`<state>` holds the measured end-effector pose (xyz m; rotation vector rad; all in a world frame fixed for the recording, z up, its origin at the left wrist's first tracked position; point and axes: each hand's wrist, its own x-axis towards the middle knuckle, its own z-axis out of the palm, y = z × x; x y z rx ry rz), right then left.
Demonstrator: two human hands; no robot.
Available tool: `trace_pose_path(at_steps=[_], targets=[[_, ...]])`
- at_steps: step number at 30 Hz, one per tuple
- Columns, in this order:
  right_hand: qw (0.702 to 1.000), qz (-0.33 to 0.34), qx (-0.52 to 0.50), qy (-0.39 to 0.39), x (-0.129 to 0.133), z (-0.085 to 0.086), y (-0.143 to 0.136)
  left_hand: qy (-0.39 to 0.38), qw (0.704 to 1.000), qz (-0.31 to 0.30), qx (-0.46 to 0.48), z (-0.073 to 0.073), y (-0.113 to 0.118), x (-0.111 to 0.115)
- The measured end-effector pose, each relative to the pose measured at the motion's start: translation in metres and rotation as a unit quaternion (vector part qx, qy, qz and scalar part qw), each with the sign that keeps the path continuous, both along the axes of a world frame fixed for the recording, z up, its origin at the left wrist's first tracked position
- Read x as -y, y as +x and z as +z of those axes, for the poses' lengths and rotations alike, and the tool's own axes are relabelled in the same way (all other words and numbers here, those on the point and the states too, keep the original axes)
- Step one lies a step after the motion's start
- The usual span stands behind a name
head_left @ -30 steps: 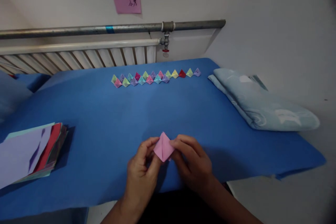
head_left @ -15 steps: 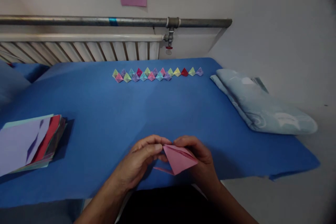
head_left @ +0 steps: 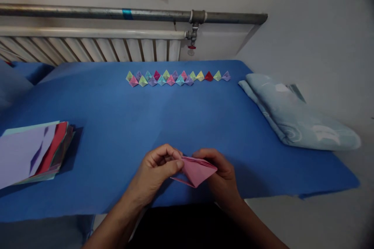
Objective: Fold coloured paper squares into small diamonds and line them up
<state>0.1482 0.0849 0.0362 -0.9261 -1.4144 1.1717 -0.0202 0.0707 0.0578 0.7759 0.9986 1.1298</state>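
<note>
A pink folded paper [head_left: 199, 172] is held between my two hands, just above the near edge of the blue-covered surface. My left hand [head_left: 157, 169] pinches its left corner between thumb and fingers. Around the right and back side of the paper, my right hand [head_left: 223, 173] is closed, its fingertips partly hidden behind the folds. Several layers show along the paper's upper edge, and a thin flap points left under my left thumb.
Small folded paper pieces [head_left: 170, 80] in several colours stand in two rows at the back. A stack of coloured paper [head_left: 26, 151] lies at left, a folded pale blue cloth [head_left: 295, 113] at right. Behind the blue cover [head_left: 117, 116] are a radiator [head_left: 117, 48] and a metal pipe [head_left: 163, 14].
My left fingers have curled and the thumb has shifted onto the paper's left corner. The pink paper has tilted slightly. The whole view has shifted a little downward.
</note>
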Motion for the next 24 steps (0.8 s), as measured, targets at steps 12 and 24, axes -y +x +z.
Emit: trace_pose_path(at_steps=[12,24], targets=[[0.997,-0.046,0.040,0.040,0.0012,0.0058,-0.0038,0.066,0.993,0.048,-0.089,0.0013,-0.0004,0.0003],[0.991,-0.089,0.065,0.076,0.0007,0.0009,-0.0042,0.058,0.996,0.042,-0.051,-0.0042,-0.0058,0.0048]])
